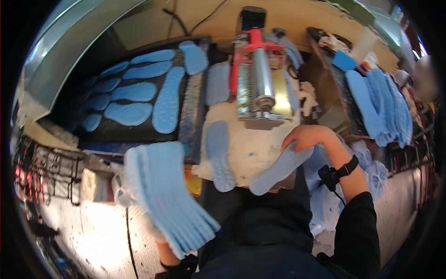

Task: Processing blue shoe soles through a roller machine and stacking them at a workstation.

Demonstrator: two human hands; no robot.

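A fanned stack of blue insoles (160, 186) hangs at the left of my lap, borne by my left hand (153, 230), whose fingers are hidden behind it. My right hand (304, 137) is closed on the heel or toe end of a single blue insole (281, 169), which slants down over the near right edge of a pale worktop (246, 158). Another blue insole (219, 156) lies lengthwise on the worktop's left side. Beyond them stands a roller machine (263, 79) with a metal cylinder and red parts.
Several blue insoles (132, 114) are spread on a dark tray (153, 135) at the left. More insoles (381, 104) lie bunched on a shelf at the right. Blue plastic bags (374, 176) sit below it. Another insole stack (218, 83) stands beside the machine.
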